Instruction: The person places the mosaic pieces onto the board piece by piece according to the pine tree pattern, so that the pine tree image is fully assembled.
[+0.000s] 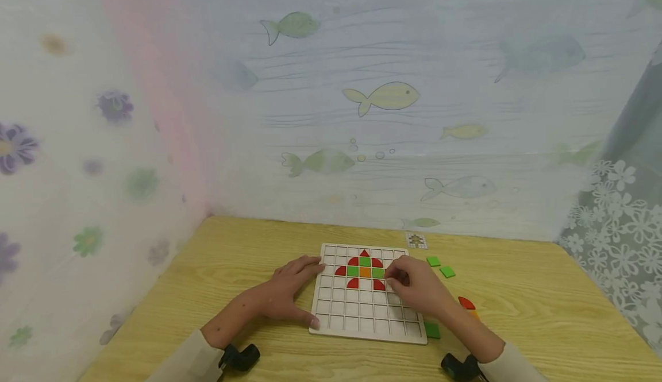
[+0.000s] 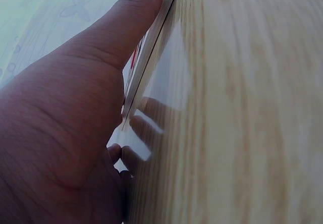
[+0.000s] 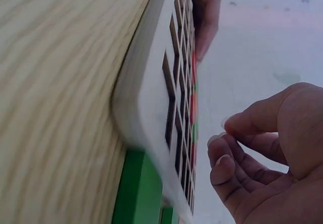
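A pale gridded board (image 1: pixel 343 323) lies on the table, bearing a small pattern: a red triangle (image 1: pixel 364 253) at the top, green squares (image 1: pixel 364 262), red rounded pieces (image 1: pixel 353 284) and an orange square (image 1: pixel 365 272) in the middle. Along the board's left side rests the left hand (image 1: pixel 284 293), thumb on the near corner and fingers spread at the edge. The right hand (image 1: pixel 421 287) is over the board's right part, beside a green square (image 1: pixel 378 273). In the right wrist view, the right hand (image 3: pixel 267 158) has thumb and index tips together; whether they pinch a piece is unclear.
Right of the board lie two green squares (image 1: pixel 433 262), a red rounded piece (image 1: pixel 466 303) with an orange piece (image 1: pixel 474 313) partly behind the arm, and green (image 1: pixel 431 330) at the near corner. A small patterned card (image 1: pixel 416 240) lies behind the board. Printed curtains surround the table.
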A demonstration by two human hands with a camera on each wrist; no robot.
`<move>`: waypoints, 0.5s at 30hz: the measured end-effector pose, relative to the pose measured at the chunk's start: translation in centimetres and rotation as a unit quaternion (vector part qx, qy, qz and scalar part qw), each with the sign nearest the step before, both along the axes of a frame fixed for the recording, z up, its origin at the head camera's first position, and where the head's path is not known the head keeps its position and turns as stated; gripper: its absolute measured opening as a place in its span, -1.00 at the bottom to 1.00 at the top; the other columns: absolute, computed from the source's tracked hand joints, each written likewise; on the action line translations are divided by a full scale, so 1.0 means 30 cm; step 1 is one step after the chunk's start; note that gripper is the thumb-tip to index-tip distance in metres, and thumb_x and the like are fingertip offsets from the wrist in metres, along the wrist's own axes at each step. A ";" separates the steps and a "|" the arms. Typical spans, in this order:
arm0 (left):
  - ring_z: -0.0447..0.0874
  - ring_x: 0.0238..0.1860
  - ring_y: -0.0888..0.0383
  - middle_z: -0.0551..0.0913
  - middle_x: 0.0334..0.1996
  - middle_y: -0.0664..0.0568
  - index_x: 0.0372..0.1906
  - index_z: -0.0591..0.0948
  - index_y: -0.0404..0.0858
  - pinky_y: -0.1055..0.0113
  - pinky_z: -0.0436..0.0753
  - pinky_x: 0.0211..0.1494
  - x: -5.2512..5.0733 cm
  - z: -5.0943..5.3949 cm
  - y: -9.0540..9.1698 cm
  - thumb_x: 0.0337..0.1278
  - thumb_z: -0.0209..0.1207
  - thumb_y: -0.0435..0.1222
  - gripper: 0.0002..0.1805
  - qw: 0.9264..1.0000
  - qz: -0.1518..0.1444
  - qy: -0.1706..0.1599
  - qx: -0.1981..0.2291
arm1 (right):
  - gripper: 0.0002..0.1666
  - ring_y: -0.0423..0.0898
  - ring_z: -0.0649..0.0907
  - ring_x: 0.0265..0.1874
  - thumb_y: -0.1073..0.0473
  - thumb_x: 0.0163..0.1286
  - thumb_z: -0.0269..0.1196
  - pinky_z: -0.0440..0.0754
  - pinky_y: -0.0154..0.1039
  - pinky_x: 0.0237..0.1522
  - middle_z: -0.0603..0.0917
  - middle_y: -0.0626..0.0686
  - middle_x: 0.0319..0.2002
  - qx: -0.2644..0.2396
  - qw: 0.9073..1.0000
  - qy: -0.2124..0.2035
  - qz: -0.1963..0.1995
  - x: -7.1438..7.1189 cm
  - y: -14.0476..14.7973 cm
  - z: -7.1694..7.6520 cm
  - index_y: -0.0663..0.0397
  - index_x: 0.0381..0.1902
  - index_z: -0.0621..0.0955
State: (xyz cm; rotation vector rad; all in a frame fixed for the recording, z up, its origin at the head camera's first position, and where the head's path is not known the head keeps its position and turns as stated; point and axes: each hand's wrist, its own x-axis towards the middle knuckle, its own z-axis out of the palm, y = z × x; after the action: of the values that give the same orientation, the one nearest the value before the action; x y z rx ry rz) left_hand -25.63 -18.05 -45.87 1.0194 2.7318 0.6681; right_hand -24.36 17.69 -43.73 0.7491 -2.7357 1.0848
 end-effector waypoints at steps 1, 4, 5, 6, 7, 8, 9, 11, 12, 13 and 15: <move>-0.08 0.70 -0.25 0.01 0.72 -0.06 0.72 0.16 -0.05 -0.46 0.11 0.51 0.000 0.000 0.000 -0.01 0.47 0.38 0.28 1.000 0.000 0.000 0.000 | -0.92 -0.25 0.57 -0.36 0.25 0.53 0.33 0.61 -0.32 -0.29 0.66 -0.14 -0.27 0.002 1.000 -0.001 -0.007 0.003 0.013 0.001 0.10 -0.21 0.75; -0.08 0.70 -0.25 0.01 0.72 -0.07 0.72 0.16 -0.05 -0.47 0.11 0.50 0.002 0.003 0.000 -0.01 0.46 0.38 0.28 1.000 0.000 0.000 -0.002 | -0.94 -0.26 0.56 -0.35 0.27 0.52 0.34 0.59 -0.33 -0.30 0.66 -0.14 -0.26 0.002 1.000 -0.005 -0.023 0.015 0.054 0.003 0.08 -0.19 0.75; -0.08 0.70 -0.25 0.01 0.72 -0.07 0.72 0.16 -0.06 -0.47 0.11 0.50 0.003 0.003 0.000 0.00 0.46 0.38 0.28 1.000 -0.001 0.000 -0.002 | -0.94 -0.26 0.55 -0.35 0.28 0.52 0.34 0.58 -0.33 -0.31 0.65 -0.14 -0.27 0.002 1.000 -0.004 -0.027 0.019 0.069 0.004 0.07 -0.18 0.75; -0.09 0.70 -0.25 0.01 0.72 -0.07 0.73 0.16 -0.06 -0.47 0.10 0.51 0.003 0.004 0.000 0.00 0.46 0.38 0.28 1.000 -0.001 -0.002 -0.002 | -0.94 -0.26 0.55 -0.36 0.30 0.51 0.35 0.58 -0.33 -0.31 0.65 -0.14 -0.27 0.000 0.999 -0.003 -0.032 0.023 0.083 0.005 0.06 -0.18 0.75; -0.08 0.70 -0.25 0.01 0.72 -0.07 0.72 0.16 -0.06 -0.47 0.11 0.50 0.004 0.005 0.000 0.00 0.46 0.38 0.27 1.000 -0.002 -0.002 -0.001 | -0.93 -0.25 0.56 -0.36 0.31 0.50 0.35 0.58 -0.33 -0.31 0.66 -0.14 -0.27 -0.001 0.999 -0.002 -0.033 0.026 0.098 0.006 0.06 -0.17 0.75; -0.08 0.70 -0.25 0.01 0.72 -0.07 0.72 0.16 -0.06 -0.47 0.10 0.50 0.004 0.006 0.000 0.00 0.46 0.37 0.27 1.000 -0.002 -0.003 -0.001 | -0.93 -0.26 0.56 -0.36 0.32 0.50 0.35 0.58 -0.32 -0.32 0.67 -0.14 -0.26 -0.003 0.999 0.001 -0.034 0.031 0.113 0.007 0.06 -0.17 0.75; -0.08 0.70 -0.25 0.01 0.72 -0.07 0.72 0.16 -0.06 -0.47 0.11 0.50 0.004 0.007 0.001 0.00 0.47 0.37 0.27 1.000 -0.002 -0.003 0.000 | -0.92 -0.26 0.57 -0.37 0.33 0.49 0.36 0.59 -0.32 -0.33 0.68 -0.13 -0.27 -0.005 0.999 0.001 -0.037 0.034 0.127 0.007 0.06 -0.17 0.75; -0.08 0.70 -0.25 0.02 0.71 -0.07 0.72 0.16 -0.06 -0.47 0.11 0.50 0.006 0.008 0.001 0.00 0.47 0.36 0.27 1.000 -0.002 -0.002 -0.001 | -0.93 -0.26 0.58 -0.38 0.33 0.49 0.36 0.59 -0.32 -0.34 0.69 -0.12 -0.27 -0.007 0.999 0.000 -0.046 0.043 0.156 0.007 0.06 -0.16 0.75; -0.08 0.70 -0.24 0.02 0.71 -0.07 0.72 0.16 -0.05 -0.47 0.11 0.50 0.007 0.009 0.002 0.00 0.47 0.36 0.27 1.000 -0.002 -0.003 -0.002 | -0.92 -0.26 0.58 -0.39 0.34 0.48 0.36 0.60 -0.31 -0.34 0.69 -0.12 -0.27 -0.007 0.999 -0.002 -0.052 0.048 0.171 0.007 0.06 -0.16 0.74; -0.08 0.70 -0.24 0.02 0.71 -0.07 0.72 0.17 -0.05 -0.47 0.11 0.50 0.007 0.009 0.002 0.00 0.47 0.37 0.26 1.000 -0.002 -0.002 -0.003 | -0.92 -0.27 0.58 -0.39 0.34 0.48 0.37 0.60 -0.31 -0.35 0.70 -0.12 -0.28 -0.007 0.998 -0.003 -0.056 0.052 0.184 0.007 0.06 -0.16 0.74; -0.08 0.70 -0.24 0.02 0.71 -0.07 0.72 0.17 -0.05 -0.46 0.11 0.50 0.009 0.009 0.003 0.00 0.47 0.37 0.26 1.000 0.000 -0.002 -0.004 | -0.91 -0.27 0.58 -0.41 0.35 0.47 0.38 0.60 -0.31 -0.35 0.70 -0.12 -0.30 -0.005 0.997 -0.004 -0.071 0.061 0.209 0.006 0.06 -0.16 0.74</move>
State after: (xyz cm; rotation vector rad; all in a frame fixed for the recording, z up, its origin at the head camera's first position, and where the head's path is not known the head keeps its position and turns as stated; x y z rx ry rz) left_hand -25.37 -17.97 -45.59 1.0156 2.7291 0.6574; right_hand -22.52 23.95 -43.55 0.5419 -2.7385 1.0727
